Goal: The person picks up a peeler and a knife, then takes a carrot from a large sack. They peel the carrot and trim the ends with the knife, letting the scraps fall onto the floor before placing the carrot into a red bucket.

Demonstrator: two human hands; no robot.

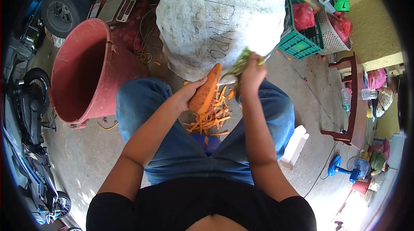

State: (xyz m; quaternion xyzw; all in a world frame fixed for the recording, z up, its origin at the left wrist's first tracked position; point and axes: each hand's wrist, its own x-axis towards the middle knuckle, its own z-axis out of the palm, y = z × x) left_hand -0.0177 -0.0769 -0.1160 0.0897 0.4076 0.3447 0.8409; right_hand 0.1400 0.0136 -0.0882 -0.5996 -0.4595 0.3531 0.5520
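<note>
A large orange carrot (206, 94) lies in my left hand (189, 94), whose fingers are wrapped round its left side, with the tip pointing up. My right hand (252, 75) is closed on a bunch of green leafy stems (241, 65), held just right of the carrot and in front of the white sack. Part of what hangs below that hand is blurred. Between my knees, under the carrot, is a pile of thin orange carrot pieces (215, 116).
A big white sack (202, 24) stands ahead. At the left are a red tub (92, 71), a tire (64, 9) and a motorcycle (36, 114). To the right are a green crate (302, 43), a wooden frame (357, 97) and a blue fan (353, 175).
</note>
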